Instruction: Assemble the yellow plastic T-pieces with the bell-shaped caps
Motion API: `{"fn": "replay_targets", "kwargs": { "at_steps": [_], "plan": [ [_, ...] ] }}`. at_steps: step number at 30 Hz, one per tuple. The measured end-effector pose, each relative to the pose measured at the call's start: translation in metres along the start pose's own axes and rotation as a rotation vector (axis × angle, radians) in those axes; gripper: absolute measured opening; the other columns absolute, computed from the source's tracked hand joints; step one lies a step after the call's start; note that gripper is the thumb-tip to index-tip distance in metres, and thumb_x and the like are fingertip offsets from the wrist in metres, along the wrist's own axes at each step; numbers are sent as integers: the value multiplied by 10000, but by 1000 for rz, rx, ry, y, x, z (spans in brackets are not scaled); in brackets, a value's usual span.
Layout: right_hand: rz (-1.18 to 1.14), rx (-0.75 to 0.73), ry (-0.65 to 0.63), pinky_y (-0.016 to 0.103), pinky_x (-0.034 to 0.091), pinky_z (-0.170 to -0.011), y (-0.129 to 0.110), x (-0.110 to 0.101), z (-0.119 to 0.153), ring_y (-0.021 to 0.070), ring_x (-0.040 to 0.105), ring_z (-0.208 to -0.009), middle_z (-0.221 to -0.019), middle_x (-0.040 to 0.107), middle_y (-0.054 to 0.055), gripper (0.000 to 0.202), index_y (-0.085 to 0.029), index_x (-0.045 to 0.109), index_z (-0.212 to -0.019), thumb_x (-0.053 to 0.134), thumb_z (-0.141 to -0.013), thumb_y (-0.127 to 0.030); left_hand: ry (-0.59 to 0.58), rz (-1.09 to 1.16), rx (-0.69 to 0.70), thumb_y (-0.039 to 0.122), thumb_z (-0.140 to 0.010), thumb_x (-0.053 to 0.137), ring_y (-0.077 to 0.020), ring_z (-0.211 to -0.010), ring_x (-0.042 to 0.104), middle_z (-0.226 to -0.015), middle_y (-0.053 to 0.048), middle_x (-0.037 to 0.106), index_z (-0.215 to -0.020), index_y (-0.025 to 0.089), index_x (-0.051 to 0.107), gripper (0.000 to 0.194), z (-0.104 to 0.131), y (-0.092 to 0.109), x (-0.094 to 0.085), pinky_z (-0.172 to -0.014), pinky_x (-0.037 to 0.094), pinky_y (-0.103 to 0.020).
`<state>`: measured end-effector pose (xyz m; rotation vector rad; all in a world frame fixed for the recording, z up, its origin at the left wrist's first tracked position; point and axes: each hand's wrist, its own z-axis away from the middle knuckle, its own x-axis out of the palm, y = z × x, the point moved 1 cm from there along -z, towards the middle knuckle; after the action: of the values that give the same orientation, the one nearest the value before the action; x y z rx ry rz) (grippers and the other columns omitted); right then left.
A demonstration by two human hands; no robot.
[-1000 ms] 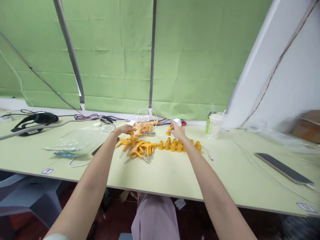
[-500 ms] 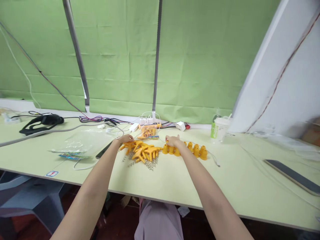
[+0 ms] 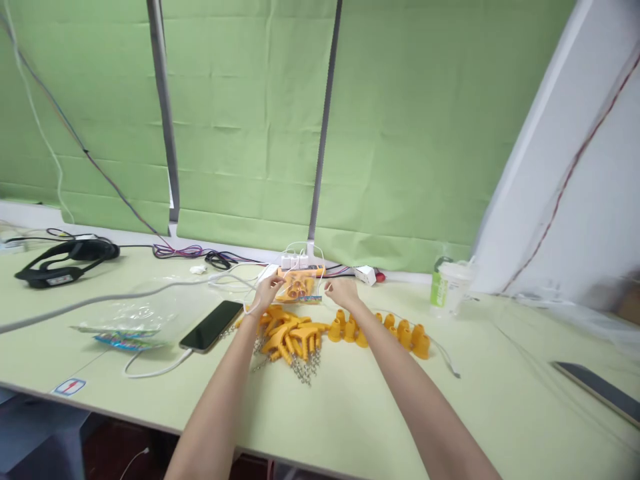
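Observation:
My left hand (image 3: 269, 292) is at the left edge of a clear plastic bag (image 3: 311, 288) with orange parts inside; its fingers look slightly apart, and whether they touch the bag is unclear. On the bag's other side, my right hand (image 3: 342, 291) has its fingers curled closed; anything inside them is too small to make out. Below my left hand lies a pile of orange T-shaped plastic pieces (image 3: 286, 335) with small metal chains (image 3: 303, 370). Orange bell-shaped caps (image 3: 421, 344) stand in rows under and beyond my right forearm, which hides some of them.
A black phone (image 3: 212, 325) on a white cable and empty clear bags (image 3: 133, 327) lie at left, near a black headset (image 3: 67, 260). White plugs (image 3: 294, 261) and cables line the back. A cup (image 3: 453, 288) and another phone (image 3: 600, 390) are at right.
My left hand has left the orange pile and moved to the bag's left side. My right hand has moved off the caps toward the bag's right side. The view has shifted slightly.

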<state>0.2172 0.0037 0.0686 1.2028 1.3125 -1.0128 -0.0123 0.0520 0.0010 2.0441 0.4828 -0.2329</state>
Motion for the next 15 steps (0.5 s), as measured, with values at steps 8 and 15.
{"fn": "replay_targets", "kwargs": {
  "at_steps": [8, 15],
  "plan": [
    [214, -220, -44, 398, 414, -878, -56, 30, -44, 290, 580, -1057, -1087, 653, 153, 493, -183, 599, -1105, 702, -680, -412, 168, 66, -37, 300, -760, 480, -197, -769, 588, -860, -75, 679, -830, 161, 654, 233, 9, -13, 14, -745, 453, -329],
    [113, -261, -142, 406, 420, -903, -49, 45, -59, 285, 570, -1078, -1090, 648, 177, 238, -163, 659, -990, 493, -821, -184, 338, 199, -261, 284, -776, 454, -215, -866, 599, -882, -74, 661, -840, 178, 620, 208, 17, 12, 16, -799, 456, -339]
  ]
}}
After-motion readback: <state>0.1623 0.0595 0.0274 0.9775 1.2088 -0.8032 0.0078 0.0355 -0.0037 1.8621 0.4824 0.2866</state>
